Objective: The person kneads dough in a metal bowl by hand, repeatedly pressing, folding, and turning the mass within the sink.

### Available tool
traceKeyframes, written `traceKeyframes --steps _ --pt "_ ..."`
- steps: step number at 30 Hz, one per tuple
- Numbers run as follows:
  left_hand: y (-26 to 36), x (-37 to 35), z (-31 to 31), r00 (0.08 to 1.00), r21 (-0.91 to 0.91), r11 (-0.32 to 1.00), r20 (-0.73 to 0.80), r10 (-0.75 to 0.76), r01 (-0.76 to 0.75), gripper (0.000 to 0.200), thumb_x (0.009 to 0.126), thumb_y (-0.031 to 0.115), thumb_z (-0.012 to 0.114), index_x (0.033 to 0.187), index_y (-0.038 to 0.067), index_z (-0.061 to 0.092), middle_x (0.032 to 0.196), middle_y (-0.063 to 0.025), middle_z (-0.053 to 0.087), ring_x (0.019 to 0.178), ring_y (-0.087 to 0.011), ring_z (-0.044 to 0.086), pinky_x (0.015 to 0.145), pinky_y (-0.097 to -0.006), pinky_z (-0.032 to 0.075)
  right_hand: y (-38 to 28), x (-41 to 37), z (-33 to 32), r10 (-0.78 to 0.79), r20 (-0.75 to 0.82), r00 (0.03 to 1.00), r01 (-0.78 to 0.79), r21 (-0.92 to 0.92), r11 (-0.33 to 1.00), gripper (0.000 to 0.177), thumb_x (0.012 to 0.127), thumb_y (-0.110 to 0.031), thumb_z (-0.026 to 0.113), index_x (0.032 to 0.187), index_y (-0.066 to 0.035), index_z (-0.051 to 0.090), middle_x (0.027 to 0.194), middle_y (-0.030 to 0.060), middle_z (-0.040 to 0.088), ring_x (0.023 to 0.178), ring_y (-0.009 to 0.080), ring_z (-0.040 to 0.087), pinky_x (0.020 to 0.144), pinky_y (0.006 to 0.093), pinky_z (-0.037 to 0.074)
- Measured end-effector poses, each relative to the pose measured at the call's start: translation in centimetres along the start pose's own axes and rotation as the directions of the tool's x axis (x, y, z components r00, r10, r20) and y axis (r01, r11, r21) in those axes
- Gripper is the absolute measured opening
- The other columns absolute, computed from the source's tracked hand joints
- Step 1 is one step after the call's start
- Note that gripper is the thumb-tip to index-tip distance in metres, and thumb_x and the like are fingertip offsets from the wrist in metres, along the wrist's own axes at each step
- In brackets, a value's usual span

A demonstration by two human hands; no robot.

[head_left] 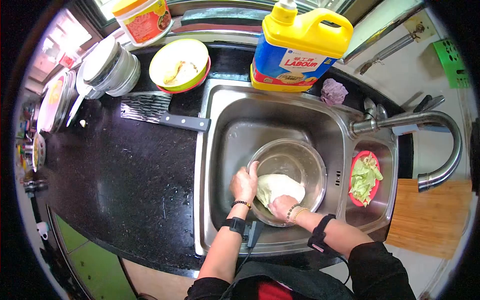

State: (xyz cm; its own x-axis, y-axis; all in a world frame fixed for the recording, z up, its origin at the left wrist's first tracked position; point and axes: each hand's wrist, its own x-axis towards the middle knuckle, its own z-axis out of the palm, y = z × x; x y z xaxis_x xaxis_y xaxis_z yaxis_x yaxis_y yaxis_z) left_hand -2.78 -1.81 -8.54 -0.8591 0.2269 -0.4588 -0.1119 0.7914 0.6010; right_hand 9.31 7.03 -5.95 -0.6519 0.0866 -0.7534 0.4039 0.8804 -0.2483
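Observation:
A shiny round bowl (316, 172) stands in the large basin of the steel sink. Inside it lies a pale green and white cabbage (282, 186), towards the near left side. My left hand (243, 186) grips the bowl's left rim, its thumb pointing up along the edge and its other fingers mostly hidden. Bent over the near side of the cabbage, my right hand (282, 206) holds it, with the fingertips partly out of sight.
A red basket (354, 192) with torn leaves (367, 177) sits in the small basin beneath the faucet (440, 120). A cleaver (150, 110) lies left of the sink. Behind stand a yellow jug (300, 50), a yellow-green bowl (167, 52) and stacked dishes (110, 70). A wooden board (430, 220) is at right.

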Motion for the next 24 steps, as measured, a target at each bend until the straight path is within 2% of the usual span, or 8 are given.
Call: traceKeyframes --steps 1,8,15,17,20,21,22,24 --pt "0.0 0.0 0.1 1.000 0.009 1.000 -0.002 -0.001 0.001 0.057 0.083 0.054 0.042 0.078 0.001 0.062 0.077 -0.0241 0.061 0.077 -0.0399 0.059 0.068 -0.0471 0.046 -0.1 0.3 0.2 0.021 0.029 0.999 -0.021 0.011 1.000 0.034 0.083 -0.028 0.046 0.078 -0.001 0.065 0.080 0.0213 0.062 0.080 0.0345 0.061 0.072 0.0423 0.048" --pt "-0.1 -0.1 0.2 1.000 -0.008 1.000 0.001 -0.015 0.015 0.056 0.083 0.054 0.042 0.078 0.002 0.062 0.076 -0.0238 0.061 0.076 -0.0402 0.059 0.068 -0.0483 0.046 -0.9 3.8 1.1 0.096 0.110 0.989 -0.093 -0.032 0.995 0.025 0.079 -0.019 0.048 0.085 -0.002 0.066 0.089 0.0202 0.063 0.086 0.0325 0.061 0.076 0.0410 0.048" --pt "0.0 0.1 0.2 0.999 -0.011 1.000 -0.027 0.017 -0.018 0.054 0.084 0.051 0.044 0.075 0.000 0.060 0.075 -0.0246 0.060 0.075 -0.0412 0.059 0.067 -0.0480 0.046 -3.1 6.3 0.4 0.197 0.085 0.977 -0.206 0.114 0.972 0.029 0.077 -0.025 0.052 0.082 -0.001 0.066 0.090 0.0202 0.063 0.086 0.0323 0.061 0.076 0.0384 0.048" --pt "0.3 0.2 0.1 0.999 -0.019 0.999 -0.036 0.035 -0.036 0.054 0.084 0.050 0.044 0.075 0.000 0.060 0.075 -0.0247 0.060 0.075 -0.0412 0.058 0.066 -0.0477 0.046 -2.8 7.1 0.7 0.144 0.130 0.981 -0.166 0.170 0.971 0.027 0.077 -0.018 0.049 0.094 -0.004 0.065 0.098 0.0173 0.062 0.093 0.0313 0.060 0.079 0.0368 0.048" --pt "0.6 0.0 -0.4 1.000 -0.053 0.998 0.014 0.021 -0.021 0.054 0.084 0.051 0.044 0.076 -0.001 0.061 0.076 -0.0250 0.060 0.076 -0.0405 0.058 0.067 -0.0459 0.045 -2.7 7.0 0.2 0.052 0.185 0.981 -0.070 0.089 0.994 0.027 0.077 -0.019 0.049 0.094 -0.005 0.066 0.091 0.0168 0.064 0.085 0.0288 0.063 0.077 0.0352 0.049" --pt "0.6 -0.1 -0.4 1.000 -0.054 0.998 0.020 0.023 -0.022 0.054 0.083 0.051 0.044 0.077 0.000 0.061 0.077 -0.0248 0.060 0.077 -0.0403 0.058 0.068 -0.0455 0.045 -2.6 6.9 -0.3 0.172 0.374 0.911 -0.254 0.184 0.950 0.025 0.076 -0.019 0.049 0.088 -0.006 0.066 0.080 0.0151 0.065 0.072 0.0267 0.065 0.073 0.0341 0.049" --pt "0.5 0.0 -0.5 0.999 -0.053 0.998 0.024 0.026 -0.025 0.054 0.083 0.051 0.044 0.077 0.000 0.062 0.077 -0.0245 0.060 0.077 -0.0401 0.059 0.068 -0.0451 0.046 -2.1 6.2 -0.4 0.170 0.364 0.916 -0.249 0.184 0.951 0.025 0.076 -0.019 0.049 0.088 -0.006 0.066 0.080 0.0151 0.065 0.072 0.0267 0.065 0.073 0.0341 0.049" --pt "0.4 0.1 -0.6 0.999 -0.042 0.998 0.015 0.040 -0.039 0.054 0.083 0.051 0.045 0.078 0.000 0.063 0.077 -0.0243 0.060 0.077 -0.0399 0.059 0.068 -0.0449 0.046 -0.1 4.2 -0.3 -0.271 0.198 0.942 0.225 0.228 0.947 0.022 0.076 -0.021 0.051 0.081 -0.007 0.066 0.072 0.0135 0.065 0.060 0.0252 0.063 0.071 0.0348 0.049"
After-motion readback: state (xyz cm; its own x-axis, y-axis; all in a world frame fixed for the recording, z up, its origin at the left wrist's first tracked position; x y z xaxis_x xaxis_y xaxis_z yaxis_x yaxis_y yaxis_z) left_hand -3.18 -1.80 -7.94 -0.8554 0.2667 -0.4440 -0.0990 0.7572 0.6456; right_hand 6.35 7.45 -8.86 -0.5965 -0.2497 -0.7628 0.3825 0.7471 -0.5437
